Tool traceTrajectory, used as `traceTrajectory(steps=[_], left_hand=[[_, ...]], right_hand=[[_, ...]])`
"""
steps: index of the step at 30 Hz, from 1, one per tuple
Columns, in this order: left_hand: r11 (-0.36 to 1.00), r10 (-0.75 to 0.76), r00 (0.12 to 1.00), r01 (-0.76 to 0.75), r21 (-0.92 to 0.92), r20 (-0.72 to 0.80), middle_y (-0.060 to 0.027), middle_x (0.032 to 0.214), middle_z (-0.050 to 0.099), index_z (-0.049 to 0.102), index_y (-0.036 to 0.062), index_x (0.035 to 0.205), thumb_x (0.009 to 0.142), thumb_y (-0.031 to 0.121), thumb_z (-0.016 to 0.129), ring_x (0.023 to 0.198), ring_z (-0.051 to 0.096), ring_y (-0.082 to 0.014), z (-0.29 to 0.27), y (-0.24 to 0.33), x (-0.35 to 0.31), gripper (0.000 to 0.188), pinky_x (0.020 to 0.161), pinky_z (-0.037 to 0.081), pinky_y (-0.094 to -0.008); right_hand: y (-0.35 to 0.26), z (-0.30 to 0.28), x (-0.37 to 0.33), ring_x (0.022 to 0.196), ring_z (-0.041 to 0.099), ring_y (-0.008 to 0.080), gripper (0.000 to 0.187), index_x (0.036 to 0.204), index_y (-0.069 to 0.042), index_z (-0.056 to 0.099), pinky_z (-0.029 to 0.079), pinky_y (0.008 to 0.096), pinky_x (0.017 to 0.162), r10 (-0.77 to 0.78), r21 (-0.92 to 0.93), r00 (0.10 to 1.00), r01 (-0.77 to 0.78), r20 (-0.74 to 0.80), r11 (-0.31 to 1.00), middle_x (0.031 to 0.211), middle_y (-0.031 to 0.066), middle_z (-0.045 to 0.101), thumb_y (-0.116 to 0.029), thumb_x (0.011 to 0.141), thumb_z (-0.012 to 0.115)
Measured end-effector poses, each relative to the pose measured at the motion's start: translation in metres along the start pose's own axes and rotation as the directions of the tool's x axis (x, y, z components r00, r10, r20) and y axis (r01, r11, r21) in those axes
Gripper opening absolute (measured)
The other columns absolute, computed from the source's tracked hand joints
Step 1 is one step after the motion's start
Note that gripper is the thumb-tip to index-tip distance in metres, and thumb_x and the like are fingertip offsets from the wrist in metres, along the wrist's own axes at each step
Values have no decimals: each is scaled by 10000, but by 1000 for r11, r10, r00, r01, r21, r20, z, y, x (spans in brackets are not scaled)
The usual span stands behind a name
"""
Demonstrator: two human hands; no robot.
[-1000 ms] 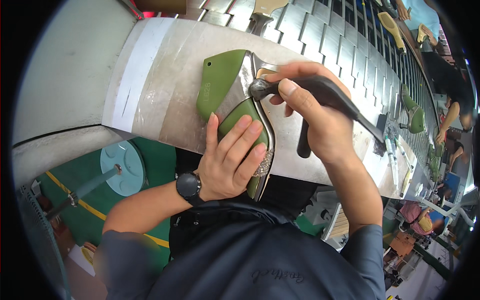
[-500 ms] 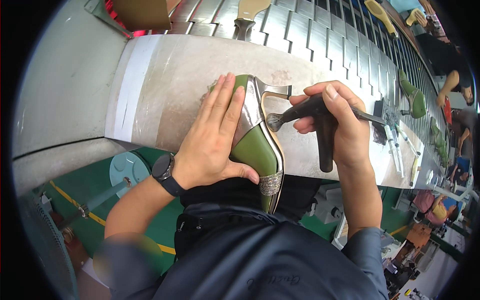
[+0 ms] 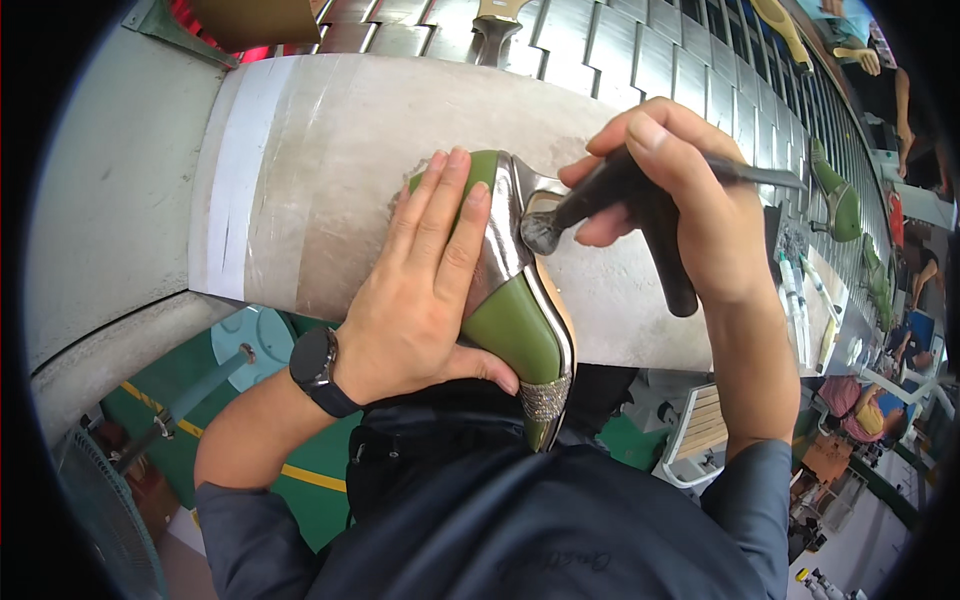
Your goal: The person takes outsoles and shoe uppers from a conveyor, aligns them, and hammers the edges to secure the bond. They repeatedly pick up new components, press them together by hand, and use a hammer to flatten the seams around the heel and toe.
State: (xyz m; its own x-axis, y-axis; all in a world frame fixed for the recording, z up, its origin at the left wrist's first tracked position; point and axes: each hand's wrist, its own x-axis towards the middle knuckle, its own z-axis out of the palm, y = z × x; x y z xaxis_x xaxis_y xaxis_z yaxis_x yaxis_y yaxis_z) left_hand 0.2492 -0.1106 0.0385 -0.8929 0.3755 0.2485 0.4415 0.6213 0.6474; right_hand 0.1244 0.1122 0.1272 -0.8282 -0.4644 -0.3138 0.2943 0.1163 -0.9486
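A green high-heeled shoe (image 3: 515, 325) lies on its side on a worn pale work board (image 3: 340, 130), its toe reaching past the near edge. The shoe has a metallic silver-bronze rear panel and a glittery band near the toe. My left hand (image 3: 415, 280) presses over it, fingers stretched along the heel end and thumb against the forepart. In my right hand (image 3: 700, 190) is a dark shoemaker's hammer (image 3: 655, 225), gripped around its head, the short handle pointing down. Its round face is at the sole edge beside the heel; whether it touches cannot be told.
Beyond the board runs a slatted metal conveyor (image 3: 620, 50) with a tan-soled shoe (image 3: 495, 30) and another green shoe (image 3: 835, 190). Several pen-like tools (image 3: 795, 300) lie at the board's right end. A light-blue round stool (image 3: 255, 340) stands below left. Other people are at far right.
My right hand has risen slightly and moved right, tilting the hammer. Its round face has shifted a little toward the heel. My left hand keeps its hold on the shoe.
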Motion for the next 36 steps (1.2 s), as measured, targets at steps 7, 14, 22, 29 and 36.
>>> traceTrajectory(steps=[7, 14, 22, 29, 36], left_hand=[[999, 3, 1000, -3, 37, -1, -366, 1684, 138, 142, -58, 1650, 559, 734, 838, 1540, 208, -579, 2, 1, 3, 1517, 1251, 244, -614], [999, 25, 999, -24, 48, -30, -359, 1685, 145, 145, -59, 1649, 566, 741, 828, 1550, 201, -560, 5, -2, 0, 1509, 1259, 241, -594], [992, 92, 995, -86, 94, -50, -331, 1702, 122, 115, -26, 1662, 569, 715, 850, 1565, 187, -532, 8, 3, 1, 1511, 1259, 231, -604], [916, 268, 942, -314, 249, 200, -178, 1634, 391, 369, 37, 1585, 485, 635, 884, 1555, 318, -398, -11, 34, 34, 1354, 1243, 187, -686], [899, 353, 919, -385, 209, 176, -48, 1278, 644, 616, 79, 1290, 444, 603, 876, 1354, 551, -312, 4, 26, 32, 1029, 1244, 180, -728]], right_hand=[[19, -8, -30, 658, 721, 202, 299, 1015, 38, 651, 607, 304, 621, -7, 58, 1000, 7, -13, 998, 921, 188, 751, -253, 1055, 595], [27, 5, -39, 640, 699, 186, 291, 1013, 28, 651, 584, 286, 604, -110, 36, 983, 117, -146, 993, 912, 181, 753, -256, 1050, 599], [11, -14, -11, 534, 612, 144, 348, 986, 16, 685, 490, 267, 534, -66, -123, 998, 64, -18, 990, 845, 151, 757, -329, 1004, 640], [51, -15, -72, 604, 645, 135, 293, 1021, 20, 678, 540, 258, 588, -162, 117, 954, 196, -251, 974, 908, 163, 770, -269, 1037, 627], [41, -35, -146, 712, 687, 213, 476, 1164, 59, 599, 582, 300, 697, -531, -25, 704, 591, -472, 806, 1093, 272, 707, -375, 1079, 422]])
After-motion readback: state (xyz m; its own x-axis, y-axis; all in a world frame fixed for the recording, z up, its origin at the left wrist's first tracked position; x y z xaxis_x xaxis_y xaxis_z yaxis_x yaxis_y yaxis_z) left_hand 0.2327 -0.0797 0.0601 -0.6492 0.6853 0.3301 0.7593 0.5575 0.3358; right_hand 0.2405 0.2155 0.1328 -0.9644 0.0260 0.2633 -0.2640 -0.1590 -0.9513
